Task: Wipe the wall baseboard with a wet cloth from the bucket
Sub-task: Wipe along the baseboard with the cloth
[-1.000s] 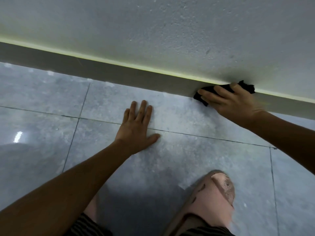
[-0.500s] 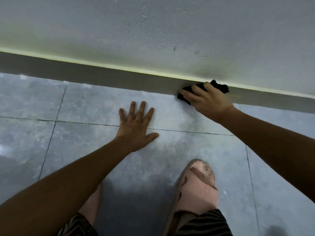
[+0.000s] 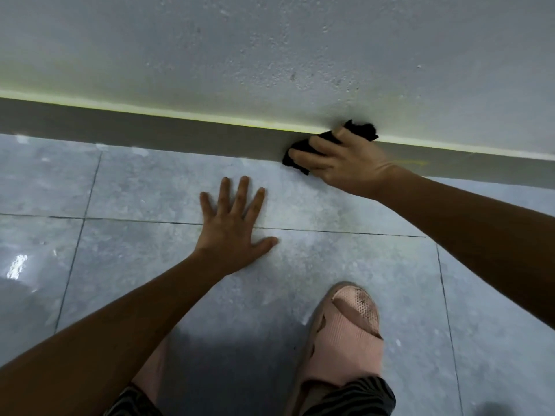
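Note:
A grey baseboard (image 3: 156, 135) runs along the foot of the textured wall, with a pale yellow strip on its top edge. My right hand (image 3: 348, 166) presses a black cloth (image 3: 362, 132) flat against the baseboard, right of centre; the cloth shows above and to the left of my fingers. My left hand (image 3: 234, 229) lies palm down on the grey floor tile, fingers spread, holding nothing. No bucket is in view.
Glossy grey floor tiles (image 3: 135, 187) with dark grout lines spread below the wall. My foot in a pink slipper (image 3: 345, 334) stands at the bottom right, with striped trouser fabric at the lower edge. A light reflection shines on the floor at the left.
My right hand with the cloth has slid leftward along the baseboard. My left hand has stayed planted on the floor.

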A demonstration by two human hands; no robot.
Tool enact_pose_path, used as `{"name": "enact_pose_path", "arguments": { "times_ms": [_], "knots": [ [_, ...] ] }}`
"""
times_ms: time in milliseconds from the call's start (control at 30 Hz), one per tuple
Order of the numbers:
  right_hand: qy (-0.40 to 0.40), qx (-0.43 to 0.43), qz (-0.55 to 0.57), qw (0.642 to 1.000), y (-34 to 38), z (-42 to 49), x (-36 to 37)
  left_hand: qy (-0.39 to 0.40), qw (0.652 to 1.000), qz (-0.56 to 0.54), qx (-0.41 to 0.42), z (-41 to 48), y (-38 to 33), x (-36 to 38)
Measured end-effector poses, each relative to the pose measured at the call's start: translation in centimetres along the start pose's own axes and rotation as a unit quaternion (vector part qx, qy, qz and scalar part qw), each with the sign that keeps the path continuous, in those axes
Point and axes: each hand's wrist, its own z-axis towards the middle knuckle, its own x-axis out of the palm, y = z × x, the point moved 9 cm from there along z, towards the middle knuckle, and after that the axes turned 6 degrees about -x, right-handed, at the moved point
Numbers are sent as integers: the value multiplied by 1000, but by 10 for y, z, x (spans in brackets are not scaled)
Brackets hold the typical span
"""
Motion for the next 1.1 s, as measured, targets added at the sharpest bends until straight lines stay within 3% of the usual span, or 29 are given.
{"name": "enact_pose_path", "arguments": {
  "times_ms": [167, 400, 567, 700, 900, 1100],
  "knots": [
    [33, -2, 5, 999, 2, -54, 32, 4, 1000, 0, 2, 0, 0, 1],
    [-57, 94, 52, 993, -23, -35, -2, 26, 1000, 1, -5, 1, -4, -1],
    [-23, 58, 102, 993, -7, -5, 3, -2, 999, -30, 21, 3, -24, -6],
    [42, -18, 31, 998, 4, -44, 30, 0, 996, -24, 81, 12, -51, -5],
    [-20, -30, -18, 999, -18, -124, 45, 15, 996, 8, 90, 16, -58, -3],
    [-54, 17, 26, 998, -24, -64, 7, 3, 996, 22, 84, 14, -59, -3]
  ]
}}
